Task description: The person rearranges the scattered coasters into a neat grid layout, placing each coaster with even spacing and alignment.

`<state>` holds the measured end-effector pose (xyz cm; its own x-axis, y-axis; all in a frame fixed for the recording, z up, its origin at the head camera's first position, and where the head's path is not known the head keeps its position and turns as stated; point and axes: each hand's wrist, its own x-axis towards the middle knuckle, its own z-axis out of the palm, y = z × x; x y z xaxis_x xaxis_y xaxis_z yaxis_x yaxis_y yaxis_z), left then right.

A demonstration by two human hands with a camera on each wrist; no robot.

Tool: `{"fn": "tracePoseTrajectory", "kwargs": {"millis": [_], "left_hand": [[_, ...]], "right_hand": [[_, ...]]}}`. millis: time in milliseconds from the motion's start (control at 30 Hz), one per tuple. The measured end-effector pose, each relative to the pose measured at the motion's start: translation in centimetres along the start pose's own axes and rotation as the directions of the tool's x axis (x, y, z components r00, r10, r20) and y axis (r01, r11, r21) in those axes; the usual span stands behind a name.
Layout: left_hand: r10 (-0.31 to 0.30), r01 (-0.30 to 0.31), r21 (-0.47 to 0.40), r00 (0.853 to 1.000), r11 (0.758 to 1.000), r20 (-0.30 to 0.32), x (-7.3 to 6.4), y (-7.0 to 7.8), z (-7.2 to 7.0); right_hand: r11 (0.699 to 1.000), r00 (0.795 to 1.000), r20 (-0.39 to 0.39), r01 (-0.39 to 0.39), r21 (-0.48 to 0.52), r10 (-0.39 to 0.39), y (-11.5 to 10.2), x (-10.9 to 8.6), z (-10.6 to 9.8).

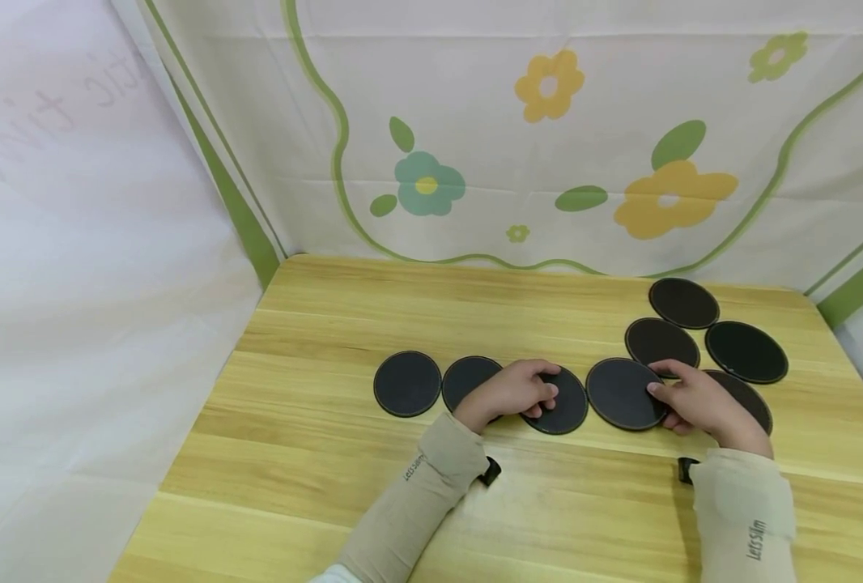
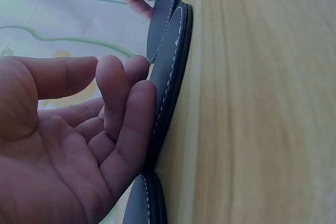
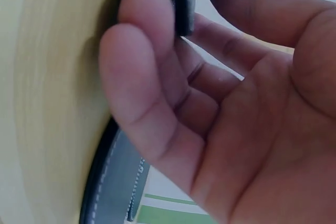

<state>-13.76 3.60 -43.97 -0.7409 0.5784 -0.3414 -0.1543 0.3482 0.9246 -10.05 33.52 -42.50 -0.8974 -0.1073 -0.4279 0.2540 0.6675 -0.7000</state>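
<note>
Round black coasters with a stitched rim form a row across the wooden table. In the head view, my left hand (image 1: 512,390) rests with loosely bent fingers on the third coaster (image 1: 568,405) from the left; the left wrist view shows its fingertips touching that coaster's face (image 2: 167,72). To the right, my right hand (image 1: 697,398) pinches the right edge of a fourth coaster (image 1: 621,395), thumb on top and fingers beneath. That coaster's edge (image 3: 184,9) appears raised off the table in the right wrist view. My left hand partly covers the second coaster (image 1: 468,379).
The leftmost coaster (image 1: 406,384) lies flat in the row. At the right, more coasters lie close together: one at the back (image 1: 683,303), one in front (image 1: 661,342), one at the side (image 1: 746,351). Another coaster (image 1: 748,398) is partly behind my right hand. A flowered curtain (image 1: 475,97) borders the table (image 1: 293,461).
</note>
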Motion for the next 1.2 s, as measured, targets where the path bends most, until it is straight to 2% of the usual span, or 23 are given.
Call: {"fn": "tracePoseTrajectory", "kwargs": {"millis": [167, 267, 500, 733, 867, 1000, 1133, 1200], "left_hand": [[-0.002, 0.002, 0.014, 1.0, 1.0, -0.003, 0.0, 0.0, -0.1], [-0.002, 0.002, 0.016, 1.0, 1.0, -0.004, 0.1, -0.1, -0.1], [-0.008, 0.008, 0.016, 1.0, 1.0, -0.005, 0.1, -0.3, 0.0], [-0.007, 0.007, 0.022, 1.0, 1.0, -0.003, 0.2, -0.2, 0.1], [-0.004, 0.004, 0.021, 1.0, 1.0, 0.004, 0.1, -0.1, 0.0], [0.004, -0.005, 0.031, 1.0, 0.999, 0.022, 0.0, 0.1, 0.1], [0.023, -0.026, 0.065, 0.998, 0.998, 0.053, -0.1, 0.6, 0.7], [0.042, -0.05, 0.08, 0.995, 0.996, 0.093, -0.1, 1.2, 1.6]], "right_hand": [[0.996, 1.0, -0.017, -0.026, -0.086, 0.025, -0.4, 0.0, -0.2], [0.994, 0.999, -0.016, -0.038, -0.102, 0.036, -0.5, -0.1, -0.2], [0.993, 0.998, -0.013, -0.065, -0.095, 0.064, -0.6, -0.5, -0.3], [0.994, 0.998, -0.019, -0.06, -0.09, 0.058, -0.5, -0.7, -0.6], [0.999, 0.999, -0.016, -0.039, -0.031, 0.038, -0.3, -1.1, -0.8], [0.999, 0.998, -0.053, -0.039, 0.026, 0.041, 0.3, -1.9, -1.3], [0.998, 0.992, -0.115, -0.058, -0.014, 0.056, 1.2, -3.1, -2.4], [0.996, 0.988, -0.14, -0.075, -0.047, 0.068, 1.7, -3.7, -3.1]]}}
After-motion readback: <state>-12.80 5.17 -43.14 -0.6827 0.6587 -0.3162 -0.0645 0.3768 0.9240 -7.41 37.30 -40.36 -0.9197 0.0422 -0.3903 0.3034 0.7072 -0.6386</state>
